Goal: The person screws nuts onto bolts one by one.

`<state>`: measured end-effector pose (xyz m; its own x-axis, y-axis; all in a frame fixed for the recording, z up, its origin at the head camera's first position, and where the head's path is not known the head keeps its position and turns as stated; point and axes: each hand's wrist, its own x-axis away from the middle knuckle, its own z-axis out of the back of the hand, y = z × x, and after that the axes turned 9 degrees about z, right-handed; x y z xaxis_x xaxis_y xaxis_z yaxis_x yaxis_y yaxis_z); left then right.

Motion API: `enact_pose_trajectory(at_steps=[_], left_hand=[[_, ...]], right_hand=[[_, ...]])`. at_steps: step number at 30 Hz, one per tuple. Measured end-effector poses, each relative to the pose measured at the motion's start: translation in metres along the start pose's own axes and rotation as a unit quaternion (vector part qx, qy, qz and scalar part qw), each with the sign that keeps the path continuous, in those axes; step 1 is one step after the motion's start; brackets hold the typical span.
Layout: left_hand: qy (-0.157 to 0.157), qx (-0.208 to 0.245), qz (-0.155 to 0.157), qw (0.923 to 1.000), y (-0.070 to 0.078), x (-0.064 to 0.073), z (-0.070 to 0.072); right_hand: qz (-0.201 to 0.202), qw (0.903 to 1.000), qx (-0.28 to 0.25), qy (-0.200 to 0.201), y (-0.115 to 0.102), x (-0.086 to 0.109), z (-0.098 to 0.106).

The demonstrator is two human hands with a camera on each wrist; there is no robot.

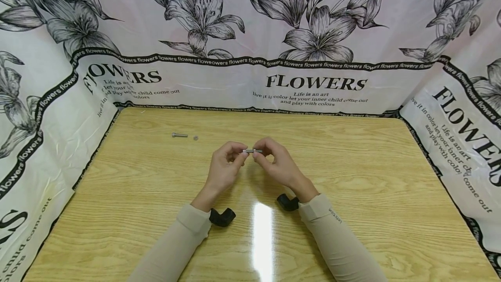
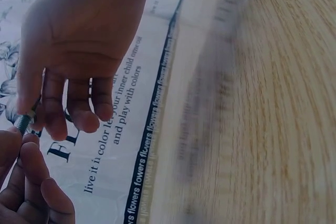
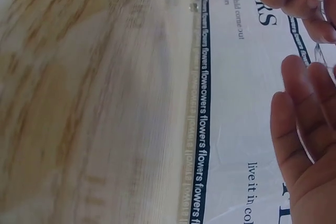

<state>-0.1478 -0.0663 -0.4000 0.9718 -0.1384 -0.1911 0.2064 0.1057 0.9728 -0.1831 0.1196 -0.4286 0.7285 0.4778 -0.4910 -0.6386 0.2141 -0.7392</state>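
In the head view a small metal bolt (image 1: 249, 151) lies level between both hands above the table. The left hand (image 1: 227, 166) pinches its left end between thumb and fingertips. At the other end, the right hand (image 1: 278, 165) pinches with thumb and index finger, where a nut-like piece seems to sit on the shaft. The left wrist view shows the bolt's thread (image 2: 22, 123) near the touching fingertips, partly covered. From the right wrist the fingers hide the bolt. A second bolt (image 1: 180, 135) and a loose nut (image 1: 195, 138) lie on the table, beyond the left hand.
The wood-grain table (image 1: 372, 177) reflects a bright strip of light near its front. Printed flower cloth (image 1: 219, 82) hangs round the back and sides. A black wrist device (image 1: 222, 217) sits at the left cuff, another (image 1: 287, 202) at the right.
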Motion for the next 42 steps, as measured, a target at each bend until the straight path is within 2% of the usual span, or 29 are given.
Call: enact_pose_trajectory(at_steps=[6,12,14,18,23,27,30,37,42], left_hand=[[-0.005,0.002,-0.001,1.0,-0.003,-0.001,0.001],[0.004,0.003,-0.007,1.0,-0.028,-0.008,-0.002],[0.006,0.005,-0.009,0.9999,-0.034,-0.009,-0.002],[0.008,0.005,-0.013,0.9999,-0.036,-0.009,-0.002],[0.007,0.005,-0.018,0.9998,-0.036,-0.009,-0.002],[0.007,0.004,-0.016,0.9998,-0.036,-0.009,-0.001],[0.007,0.005,-0.018,0.9998,-0.036,-0.009,-0.002],[-0.002,0.006,-0.002,1.0,-0.004,-0.002,-0.001],[-0.003,0.005,-0.01,0.9999,-0.002,-0.001,-0.002]], right_hand=[[-0.014,0.9997,0.021,0.001,-0.011,-0.003,0.001],[-0.028,0.9995,0.013,-0.008,-0.039,-0.008,0.005],[-0.018,0.9998,0.01,-0.007,-0.036,-0.007,0.004],[0.002,0.9997,0.023,-0.003,-0.017,-0.004,0.001],[-0.009,0.9993,0.035,-0.001,0.0,-0.002,0.0],[-0.024,0.9995,0.018,0.001,0.001,-0.001,0.0],[-0.018,0.9998,0.008,0.004,0.001,-0.001,0.0],[-0.012,0.9998,0.014,-0.004,0.0,-0.001,0.0],[-0.026,0.9995,0.017,-0.004,0.0,0.0,0.0]])
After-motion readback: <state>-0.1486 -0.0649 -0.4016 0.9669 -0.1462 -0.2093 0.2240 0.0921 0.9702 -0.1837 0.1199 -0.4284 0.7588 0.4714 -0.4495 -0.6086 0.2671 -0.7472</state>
